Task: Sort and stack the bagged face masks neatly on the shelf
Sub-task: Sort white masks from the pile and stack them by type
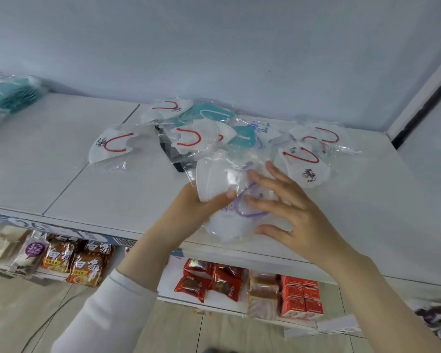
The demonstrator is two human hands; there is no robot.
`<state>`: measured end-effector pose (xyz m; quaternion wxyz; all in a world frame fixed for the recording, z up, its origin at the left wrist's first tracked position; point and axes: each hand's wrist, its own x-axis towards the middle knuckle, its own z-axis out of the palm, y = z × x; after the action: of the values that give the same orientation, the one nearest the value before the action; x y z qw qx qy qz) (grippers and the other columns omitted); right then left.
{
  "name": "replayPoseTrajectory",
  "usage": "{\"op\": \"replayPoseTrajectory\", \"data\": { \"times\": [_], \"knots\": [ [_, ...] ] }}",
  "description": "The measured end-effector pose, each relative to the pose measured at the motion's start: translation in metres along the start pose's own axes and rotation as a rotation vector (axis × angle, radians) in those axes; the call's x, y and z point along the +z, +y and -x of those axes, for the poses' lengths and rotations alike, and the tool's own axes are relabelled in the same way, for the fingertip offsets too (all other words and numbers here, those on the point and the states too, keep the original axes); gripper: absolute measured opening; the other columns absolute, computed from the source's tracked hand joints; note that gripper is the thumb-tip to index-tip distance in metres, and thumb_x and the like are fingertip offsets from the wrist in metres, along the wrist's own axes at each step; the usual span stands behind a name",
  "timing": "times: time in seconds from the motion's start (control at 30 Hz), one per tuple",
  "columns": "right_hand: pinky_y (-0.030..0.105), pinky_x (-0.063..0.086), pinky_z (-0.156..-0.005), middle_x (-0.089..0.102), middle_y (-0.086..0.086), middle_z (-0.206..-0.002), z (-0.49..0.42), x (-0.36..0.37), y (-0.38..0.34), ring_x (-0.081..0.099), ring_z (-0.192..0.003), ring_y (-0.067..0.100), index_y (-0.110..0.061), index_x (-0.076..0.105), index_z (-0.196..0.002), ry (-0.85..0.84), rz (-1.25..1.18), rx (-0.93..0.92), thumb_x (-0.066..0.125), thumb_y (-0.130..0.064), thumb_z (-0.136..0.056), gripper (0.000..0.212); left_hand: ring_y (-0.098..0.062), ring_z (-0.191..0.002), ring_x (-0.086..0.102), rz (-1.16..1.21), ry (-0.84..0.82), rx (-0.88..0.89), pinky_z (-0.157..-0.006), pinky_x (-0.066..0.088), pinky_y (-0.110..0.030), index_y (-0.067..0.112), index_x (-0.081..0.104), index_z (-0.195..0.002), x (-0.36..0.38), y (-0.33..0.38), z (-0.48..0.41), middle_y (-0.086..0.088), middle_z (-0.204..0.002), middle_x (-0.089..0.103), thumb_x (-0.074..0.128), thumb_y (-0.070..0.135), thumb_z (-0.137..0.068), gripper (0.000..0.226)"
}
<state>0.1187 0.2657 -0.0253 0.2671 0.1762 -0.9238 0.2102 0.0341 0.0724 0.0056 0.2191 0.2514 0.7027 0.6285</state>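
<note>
A loose pile of bagged face masks (209, 128) lies on the white shelf top (87, 189): white ones with red ear loops, teal ones, a dark one underneath. My left hand (189, 212) grips a small bundle of bagged white masks (222, 189), one with purple loops, just above the shelf's front edge. My right hand (288, 207) rests on the bundle's right side with straight, spread fingers. A white mask with red loops (112, 146) lies apart at the left; another (303, 166) lies right of my hands.
A stack of bagged teal masks (8, 95) sits at the far left of the shelf. The wall stands close behind the pile. Lower shelves hold snack packets (82, 263), red wrapped cakes (209, 278) and small red cartons (301, 296).
</note>
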Motion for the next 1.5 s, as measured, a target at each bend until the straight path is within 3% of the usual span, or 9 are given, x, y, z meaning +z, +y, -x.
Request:
{"op": "replayPoseTrajectory", "data": {
  "times": [0.1,0.2,0.3,0.47,0.87,1.07,1.2,1.33,1.5],
  "knots": [
    [0.030,0.031,-0.112,0.024,-0.009,-0.153,0.004,-0.009,-0.007,0.022,-0.142,0.011,-0.021,0.031,-0.143,0.189,-0.296,0.326,0.055,-0.043,-0.088,0.064,0.001,-0.078,0.068,0.004,-0.002,0.034,-0.065,0.052,-0.014,0.030,0.063,-0.092,0.004,0.003,-0.006,0.020,-0.078,0.072,0.063,0.042,-0.067,0.028],
    [0.015,0.043,-0.097,0.053,-0.016,-0.130,0.008,-0.015,-0.011,0.051,-0.118,-0.003,-0.019,0.042,-0.137,0.320,-0.684,0.595,0.062,-0.024,-0.088,0.053,0.001,-0.082,0.066,-0.051,0.022,0.079,-0.074,0.053,-0.017,0.032,0.064,-0.088,0.017,0.006,-0.016,0.019,-0.079,0.070,0.070,0.035,-0.072,0.018],
    [0.006,0.044,-0.074,0.067,-0.017,-0.091,0.010,-0.012,-0.012,0.060,-0.084,-0.011,-0.027,0.054,-0.108,0.409,-0.685,0.697,0.053,0.003,-0.090,0.035,-0.003,-0.103,0.061,-0.115,0.105,0.154,-0.088,0.049,-0.020,0.036,0.054,-0.105,0.033,-0.003,-0.024,0.020,-0.103,0.063,0.076,0.024,-0.074,0.040],
    [0.012,0.044,-0.078,0.060,-0.004,-0.093,0.015,0.004,-0.013,0.058,-0.082,-0.010,-0.019,0.047,-0.108,0.404,-0.743,0.771,0.055,-0.004,-0.090,0.024,0.017,-0.089,0.055,-0.084,0.179,0.186,-0.077,0.046,-0.005,0.028,0.042,-0.117,0.054,-0.021,-0.017,0.022,-0.105,0.054,0.075,0.017,-0.077,0.053],
    [0.012,0.045,-0.076,0.065,-0.014,-0.093,-0.012,-0.010,-0.008,0.061,-0.088,-0.006,-0.030,0.052,-0.101,0.275,-0.747,0.617,0.062,-0.019,-0.086,0.021,-0.001,-0.070,0.061,0.124,0.285,0.170,-0.065,0.051,-0.020,0.021,0.059,-0.094,0.016,-0.012,-0.025,0.011,-0.076,0.069,0.062,0.026,-0.077,0.018],
    [0.032,0.036,-0.098,0.058,0.004,-0.115,0.003,0.010,0.028,0.038,-0.112,0.020,-0.012,0.066,-0.115,-0.190,0.111,0.451,0.079,-0.039,-0.064,0.059,-0.009,-0.080,0.068,0.441,0.552,0.082,-0.091,0.054,-0.037,0.011,0.059,-0.100,-0.059,-0.019,-0.020,0.008,-0.080,0.072,0.053,0.006,-0.093,0.010],
    [0.037,0.048,-0.082,0.065,0.006,-0.092,0.005,0.019,0.030,0.037,-0.098,0.021,-0.009,0.076,-0.085,-0.053,0.298,0.312,0.084,-0.029,-0.059,0.033,-0.007,-0.080,0.068,0.498,0.616,0.042,-0.093,0.052,-0.035,0.013,0.059,-0.100,-0.063,-0.028,-0.014,0.009,-0.078,0.072,0.050,0.005,-0.095,0.013],
    [0.036,0.051,-0.075,0.066,0.002,-0.087,0.008,0.012,0.025,0.043,-0.095,0.021,-0.012,0.077,-0.083,-0.004,0.373,0.194,0.070,-0.034,-0.073,0.025,-0.008,-0.082,0.069,0.512,0.621,0.002,-0.087,0.055,-0.030,0.014,0.060,-0.101,-0.056,-0.034,-0.014,0.009,-0.081,0.073,0.052,0.007,-0.094,0.013],
    [0.020,0.040,-0.083,0.065,-0.002,-0.093,0.007,-0.030,0.013,0.053,-0.095,0.014,-0.014,0.074,-0.083,0.095,0.179,0.361,0.060,-0.045,-0.080,0.034,-0.013,-0.089,0.069,0.523,0.614,-0.023,-0.077,0.054,-0.024,0.013,0.060,-0.109,-0.047,-0.034,-0.016,0.003,-0.091,0.072,0.054,0.008,-0.094,0.017]
  ]
}}
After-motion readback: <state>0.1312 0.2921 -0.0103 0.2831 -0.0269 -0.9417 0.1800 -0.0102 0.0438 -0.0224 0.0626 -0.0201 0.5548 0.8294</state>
